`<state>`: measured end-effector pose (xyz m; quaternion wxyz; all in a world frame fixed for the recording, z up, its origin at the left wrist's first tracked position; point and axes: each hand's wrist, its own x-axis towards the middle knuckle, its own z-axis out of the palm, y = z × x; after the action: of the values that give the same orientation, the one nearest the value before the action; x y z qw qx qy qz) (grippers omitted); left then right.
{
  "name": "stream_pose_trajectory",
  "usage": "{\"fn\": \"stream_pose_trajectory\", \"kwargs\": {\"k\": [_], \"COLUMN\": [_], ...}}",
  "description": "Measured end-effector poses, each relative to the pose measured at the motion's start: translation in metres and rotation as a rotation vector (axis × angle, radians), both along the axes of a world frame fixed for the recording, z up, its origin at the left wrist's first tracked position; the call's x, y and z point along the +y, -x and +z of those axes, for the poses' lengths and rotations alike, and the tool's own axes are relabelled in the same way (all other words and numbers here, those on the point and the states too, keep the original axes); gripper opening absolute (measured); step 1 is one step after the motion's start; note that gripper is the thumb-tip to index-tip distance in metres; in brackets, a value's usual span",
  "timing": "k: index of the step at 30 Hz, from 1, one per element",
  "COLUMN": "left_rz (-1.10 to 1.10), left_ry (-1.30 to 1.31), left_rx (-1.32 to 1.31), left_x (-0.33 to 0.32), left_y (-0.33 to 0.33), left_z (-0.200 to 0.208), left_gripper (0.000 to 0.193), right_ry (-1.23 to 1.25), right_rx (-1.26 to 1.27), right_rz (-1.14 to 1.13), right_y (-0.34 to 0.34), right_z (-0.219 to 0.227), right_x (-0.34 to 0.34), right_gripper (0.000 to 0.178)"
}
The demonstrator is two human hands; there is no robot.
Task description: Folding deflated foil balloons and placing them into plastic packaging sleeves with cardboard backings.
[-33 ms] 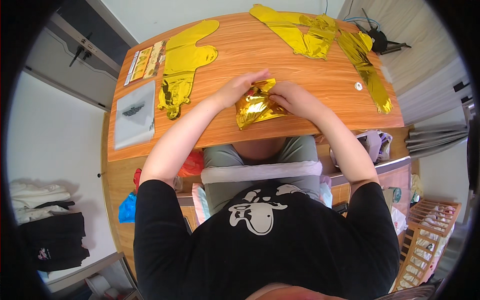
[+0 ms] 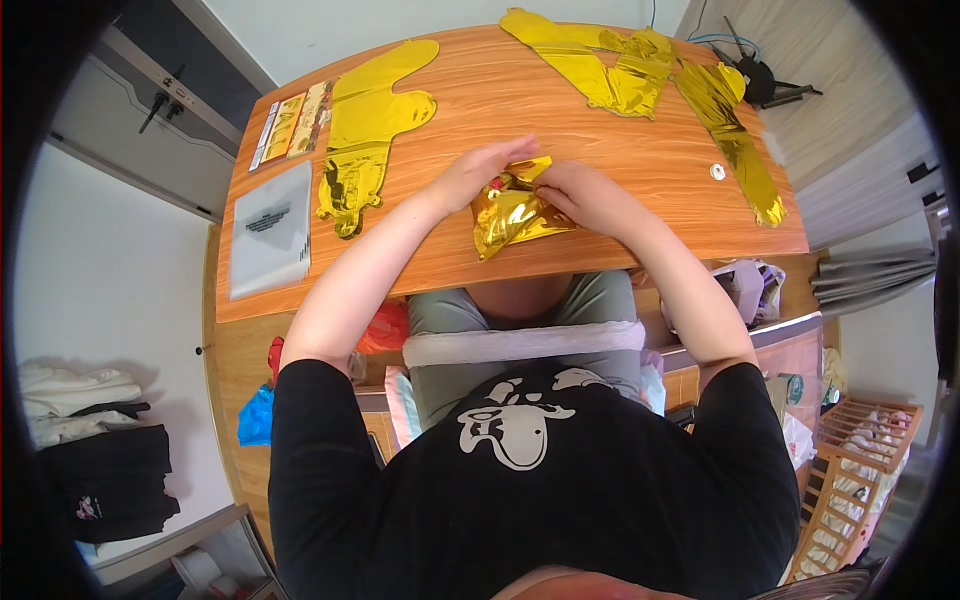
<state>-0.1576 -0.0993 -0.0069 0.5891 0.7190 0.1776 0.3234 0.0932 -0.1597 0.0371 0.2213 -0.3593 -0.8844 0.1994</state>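
A shiny gold foil balloon [image 2: 510, 220], flat and partly folded, lies on the wooden table near its front edge. My left hand [image 2: 487, 166] rests along its far left side, fingers stretched out together and angled to the right. On the balloon's right side my right hand [image 2: 583, 192] is closed, with its fingertips pinching the foil. A small red patch shows on the foil between the hands. Part of the balloon is hidden under my fingers.
More flat gold foil balloons lie around: one [image 2: 378, 110] at left, one [image 2: 610, 65] at the back, one [image 2: 735, 140] at right. Clear plastic bags [image 2: 270, 230] and a printed packet [image 2: 290, 127] are at far left. A white roll [image 2: 717, 172] and a black router [image 2: 765, 83] are at right.
Almost nothing differs. My left hand has shifted very slightly left, and the creases and shine on the foil have changed a little.
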Motion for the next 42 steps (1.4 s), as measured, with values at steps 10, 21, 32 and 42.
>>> {"fn": "stream_pose_trajectory", "kwargs": {"k": [10, 21, 32, 42], "left_rz": [0.104, 0.295, 0.313, 0.163], "left_ry": [-0.304, -0.747, -0.928, -0.943], "left_rx": [0.312, 0.702, 0.949, 0.861], "left_x": [0.000, -0.053, -0.079, -0.075], "left_y": [-0.002, -0.013, -0.005, -0.004], "left_z": [0.011, 0.010, 0.043, 0.022], "left_gripper": [0.052, 0.057, 0.059, 0.060], "right_ry": [-0.050, -0.170, -0.069, -0.021], "right_rx": [-0.121, -0.005, 0.026, 0.038], "right_rz": [-0.104, -0.216, 0.037, 0.108], "right_y": [0.024, 0.016, -0.004, -0.019], "right_z": [-0.004, -0.013, -0.015, -0.018], "right_x": [-0.002, -0.048, -0.023, -0.015], "right_gripper": [0.032, 0.029, 0.021, 0.026]}}
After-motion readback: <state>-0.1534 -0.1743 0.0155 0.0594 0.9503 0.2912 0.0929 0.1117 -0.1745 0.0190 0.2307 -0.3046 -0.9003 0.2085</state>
